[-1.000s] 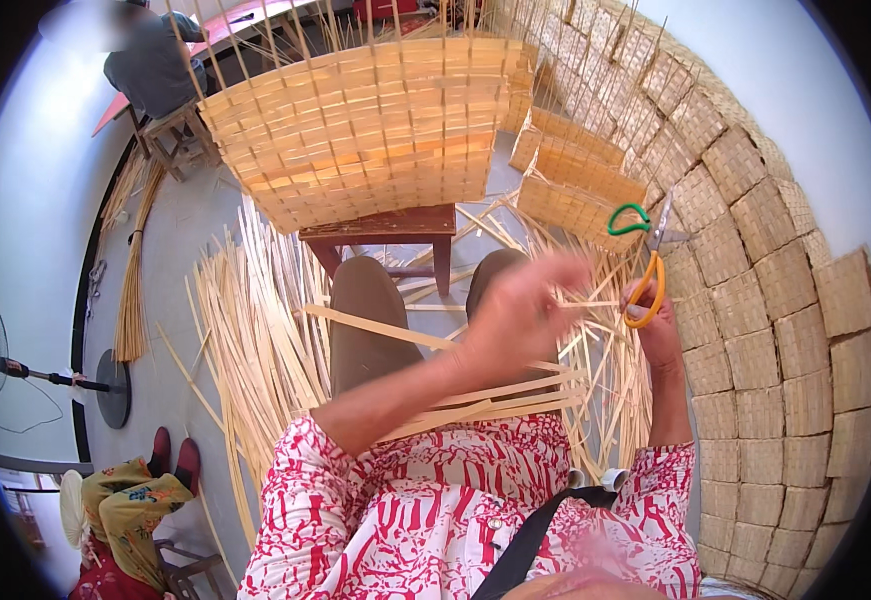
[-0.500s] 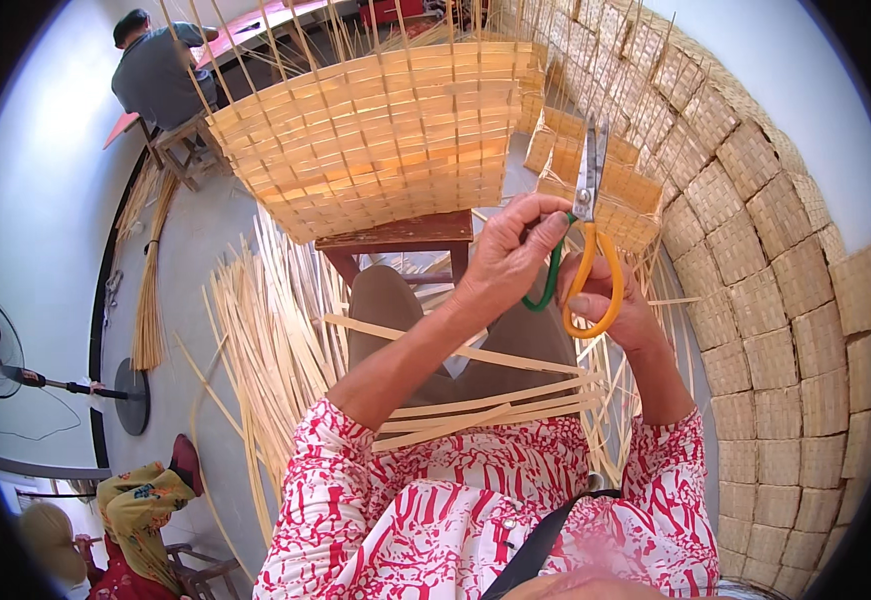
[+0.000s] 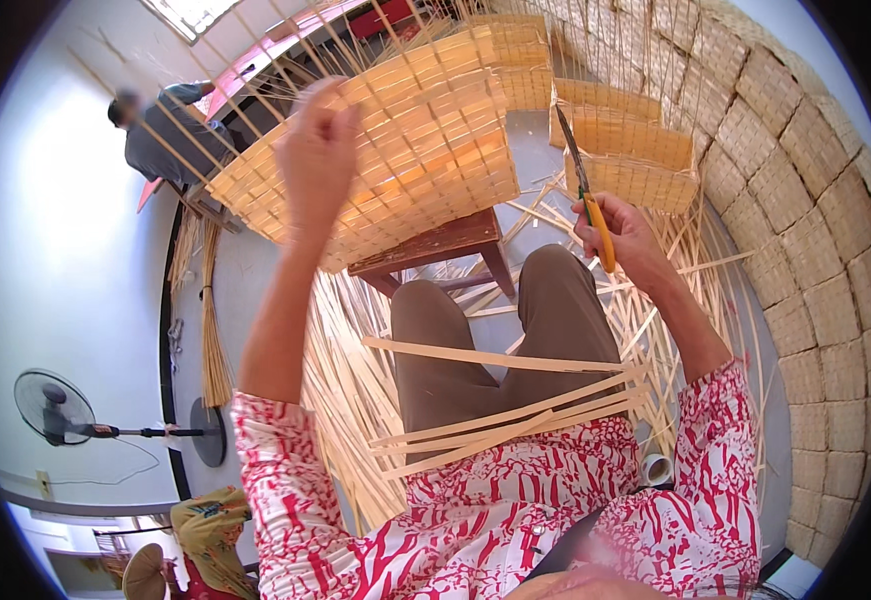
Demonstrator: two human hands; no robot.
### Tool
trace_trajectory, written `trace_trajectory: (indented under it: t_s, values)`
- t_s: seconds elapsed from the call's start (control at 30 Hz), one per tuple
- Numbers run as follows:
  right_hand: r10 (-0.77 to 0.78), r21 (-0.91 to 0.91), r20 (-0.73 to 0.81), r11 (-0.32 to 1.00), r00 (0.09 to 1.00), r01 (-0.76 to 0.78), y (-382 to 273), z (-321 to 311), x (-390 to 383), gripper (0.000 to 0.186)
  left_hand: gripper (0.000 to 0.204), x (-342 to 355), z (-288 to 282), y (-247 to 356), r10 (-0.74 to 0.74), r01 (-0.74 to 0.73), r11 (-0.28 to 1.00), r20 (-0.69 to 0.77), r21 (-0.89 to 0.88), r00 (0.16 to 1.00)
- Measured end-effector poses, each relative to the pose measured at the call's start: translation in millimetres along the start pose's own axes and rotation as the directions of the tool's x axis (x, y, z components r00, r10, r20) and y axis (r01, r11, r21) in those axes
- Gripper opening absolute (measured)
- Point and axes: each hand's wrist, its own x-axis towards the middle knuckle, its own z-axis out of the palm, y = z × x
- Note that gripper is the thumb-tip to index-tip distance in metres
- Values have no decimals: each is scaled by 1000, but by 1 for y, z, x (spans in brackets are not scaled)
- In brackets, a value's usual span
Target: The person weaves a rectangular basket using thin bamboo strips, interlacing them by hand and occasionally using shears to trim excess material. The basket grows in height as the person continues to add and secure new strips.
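Observation:
In front of me a partly woven basket (image 3: 415, 130) of flat yellow bamboo strips, its upright stakes sticking up, leans on a small red-brown wooden stool (image 3: 430, 245). My left hand (image 3: 320, 150) is raised against the left part of the woven wall. Its fingers are curled and slightly blurred; what they grip, if anything, is hidden. At the right, my right hand (image 3: 620, 235) holds a pair of scissors (image 3: 577, 160) with a yellow handle, the long blades pointing up and away. Several loose bamboo strips (image 3: 495, 355) lie across my lap.
Piles of loose strips (image 3: 340, 350) cover the floor on both sides of my legs. More woven baskets (image 3: 645, 140) stand beyond the scissors, beside a stacked wall of woven panels (image 3: 785, 220). A standing fan (image 3: 55, 405) is at left. Two other people are nearby, one at a table (image 3: 285, 45).
My left hand has left the scissors and moved up and left to the basket wall. The right hand has shifted its hold on the scissors, which now look narrower. The view has shifted.

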Motion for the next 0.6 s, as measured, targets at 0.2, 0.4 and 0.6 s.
trace_trajectory:
  t_s: [0.2,0.4,0.6]
  values:
    - [-244,-401,-155,901,957,165,78,-14,61,38,35,48,-17,-32,-123,70,976,257,207,958]
    - [-332,-506,-165,837,929,209,84,11,99,44,30,60,-7,-41,-198,167,979,342,117,919]
    - [-451,-514,-132,793,883,329,79,28,124,45,29,66,-8,-44,-251,235,968,375,90,892]
